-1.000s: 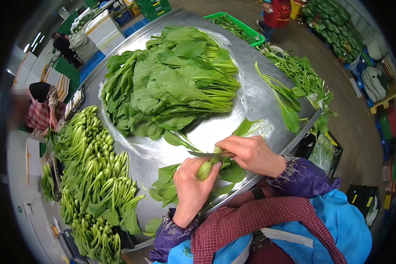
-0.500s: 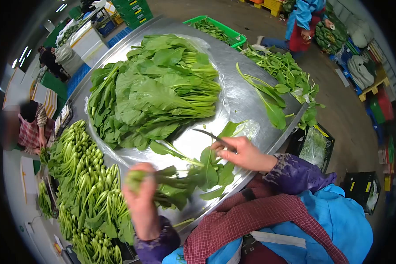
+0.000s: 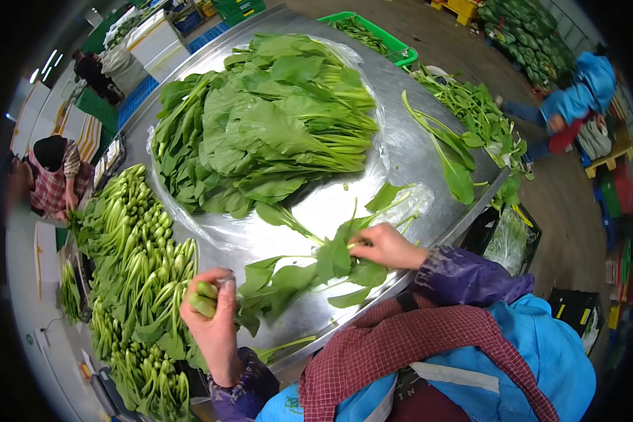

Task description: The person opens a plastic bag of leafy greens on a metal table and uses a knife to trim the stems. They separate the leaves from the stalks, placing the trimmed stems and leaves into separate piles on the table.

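Observation:
My left hand [image 3: 214, 316] is closed around the pale green cut ends of a bunch of leafy greens [image 3: 288, 285], whose leaves spread right over the metal table. My right hand [image 3: 387, 247] has its fingers pinched together against the leaves at the bunch's right side. The knife it held earlier is out of sight, and what its fingers grip is hidden. Several loose leaves [image 3: 349, 298] lie around the hands. Beyond them, a large heap of leafy greens [image 3: 260, 133] rests on clear plastic sheeting [image 3: 383, 158].
To the left are piled trimmed greens [image 3: 130, 281], stem ends up. At the metal table's [image 3: 394, 91] right edge lie loose leaves [image 3: 471, 112], near a green crate [image 3: 404, 58]. A black crate [image 3: 527, 232] stands below. Co-workers are at left [image 3: 53, 176] and upper right [image 3: 577, 91].
The knife has dropped out of view, and my right hand has turned, its fingertips now against the leaves. My left hand has shifted slightly left and down. The co-worker in blue has moved right.

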`<move>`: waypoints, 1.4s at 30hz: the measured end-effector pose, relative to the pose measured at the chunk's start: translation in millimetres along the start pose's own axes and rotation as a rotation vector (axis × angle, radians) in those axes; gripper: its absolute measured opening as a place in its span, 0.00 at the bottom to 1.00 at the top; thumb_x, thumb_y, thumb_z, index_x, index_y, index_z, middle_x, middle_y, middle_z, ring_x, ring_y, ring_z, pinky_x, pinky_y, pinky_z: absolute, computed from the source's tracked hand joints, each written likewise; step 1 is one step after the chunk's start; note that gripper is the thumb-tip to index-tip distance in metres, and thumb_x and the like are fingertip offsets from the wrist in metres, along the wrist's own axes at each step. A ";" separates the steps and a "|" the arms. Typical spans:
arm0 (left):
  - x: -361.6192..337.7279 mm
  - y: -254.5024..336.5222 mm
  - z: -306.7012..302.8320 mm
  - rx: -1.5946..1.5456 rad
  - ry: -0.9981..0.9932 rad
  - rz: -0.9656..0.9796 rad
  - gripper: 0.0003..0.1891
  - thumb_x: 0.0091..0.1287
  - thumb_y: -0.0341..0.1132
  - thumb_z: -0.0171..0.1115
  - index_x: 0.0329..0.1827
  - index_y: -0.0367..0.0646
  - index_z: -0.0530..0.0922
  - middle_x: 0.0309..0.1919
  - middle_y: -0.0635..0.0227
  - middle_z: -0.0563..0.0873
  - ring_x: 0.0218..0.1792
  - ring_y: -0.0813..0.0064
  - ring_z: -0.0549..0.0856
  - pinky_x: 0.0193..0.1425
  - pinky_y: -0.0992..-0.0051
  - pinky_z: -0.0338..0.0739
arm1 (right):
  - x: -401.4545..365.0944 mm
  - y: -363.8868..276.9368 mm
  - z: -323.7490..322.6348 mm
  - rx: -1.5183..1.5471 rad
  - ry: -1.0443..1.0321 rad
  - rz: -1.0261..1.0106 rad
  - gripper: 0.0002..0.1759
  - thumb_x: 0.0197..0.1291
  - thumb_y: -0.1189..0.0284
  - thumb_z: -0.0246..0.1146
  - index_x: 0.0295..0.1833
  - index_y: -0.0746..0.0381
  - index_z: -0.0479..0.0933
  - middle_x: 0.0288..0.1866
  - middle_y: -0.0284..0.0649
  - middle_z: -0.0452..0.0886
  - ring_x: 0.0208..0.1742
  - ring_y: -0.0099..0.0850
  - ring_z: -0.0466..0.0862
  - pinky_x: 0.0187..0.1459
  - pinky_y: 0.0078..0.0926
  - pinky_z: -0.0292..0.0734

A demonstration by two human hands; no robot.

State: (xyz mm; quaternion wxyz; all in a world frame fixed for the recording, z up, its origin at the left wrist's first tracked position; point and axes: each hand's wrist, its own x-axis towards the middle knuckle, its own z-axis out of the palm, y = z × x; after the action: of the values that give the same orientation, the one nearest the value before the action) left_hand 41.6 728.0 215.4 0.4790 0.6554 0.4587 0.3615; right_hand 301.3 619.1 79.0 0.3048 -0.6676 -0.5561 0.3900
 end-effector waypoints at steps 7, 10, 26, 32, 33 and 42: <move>-9.6 -1.7 55.7 0.546 -0.066 0.561 0.13 0.43 0.22 0.66 0.34 0.41 0.82 0.33 0.63 0.82 0.37 0.63 0.80 0.39 0.68 0.74 | -9.5 -41.1 -38.9 0.277 0.205 -0.061 0.12 0.57 0.69 0.66 0.39 0.68 0.79 0.25 0.35 0.79 0.24 0.23 0.75 0.26 0.22 0.68; -12.6 6.7 87.2 0.600 -0.119 0.715 0.17 0.43 0.21 0.65 0.38 0.43 0.83 0.33 0.63 0.83 0.39 0.60 0.80 0.44 0.66 0.75 | -18.8 -58.0 -44.9 0.058 0.218 -0.229 0.12 0.54 0.70 0.67 0.40 0.68 0.79 0.28 0.42 0.80 0.29 0.31 0.79 0.32 0.26 0.72; -22.2 -1.4 93.0 0.279 -0.245 0.341 0.09 0.52 0.26 0.69 0.36 0.36 0.81 0.27 0.57 0.84 0.27 0.64 0.83 0.33 0.73 0.75 | -32.1 -33.8 -33.7 -0.274 0.154 -0.253 0.14 0.55 0.73 0.63 0.49 0.62 0.77 0.40 0.42 0.81 0.39 0.44 0.82 0.37 0.35 0.77; -21.5 -8.6 80.6 0.325 -0.220 0.378 0.12 0.52 0.25 0.68 0.41 0.40 0.81 0.30 0.57 0.83 0.31 0.59 0.84 0.36 0.69 0.77 | -23.5 -82.4 -27.4 0.483 -0.084 -0.122 0.27 0.57 0.68 0.65 0.60 0.66 0.68 0.40 0.42 0.81 0.39 0.28 0.80 0.45 0.27 0.74; -20.1 -8.0 75.0 0.328 -0.216 0.378 0.12 0.52 0.25 0.68 0.41 0.40 0.81 0.30 0.57 0.83 0.31 0.59 0.84 0.36 0.69 0.77 | -20.3 -81.7 -23.8 0.493 -0.139 -0.127 0.27 0.57 0.68 0.65 0.60 0.66 0.68 0.39 0.41 0.82 0.38 0.27 0.80 0.42 0.27 0.75; -19.3 -37.9 17.9 0.457 -0.041 0.149 0.11 0.55 0.27 0.68 0.40 0.36 0.79 0.28 0.60 0.82 0.28 0.66 0.80 0.34 0.72 0.73 | 5.3 -31.8 -21.9 -0.577 0.245 -0.218 0.10 0.54 0.71 0.64 0.41 0.63 0.79 0.39 0.41 0.81 0.32 0.34 0.82 0.31 0.33 0.79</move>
State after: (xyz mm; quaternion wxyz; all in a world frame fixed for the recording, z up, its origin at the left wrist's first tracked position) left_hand 42.2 709.0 173.4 0.2995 0.7858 0.4691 0.2696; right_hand 304.5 631.1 116.0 0.2077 -0.7050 -0.6709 0.0982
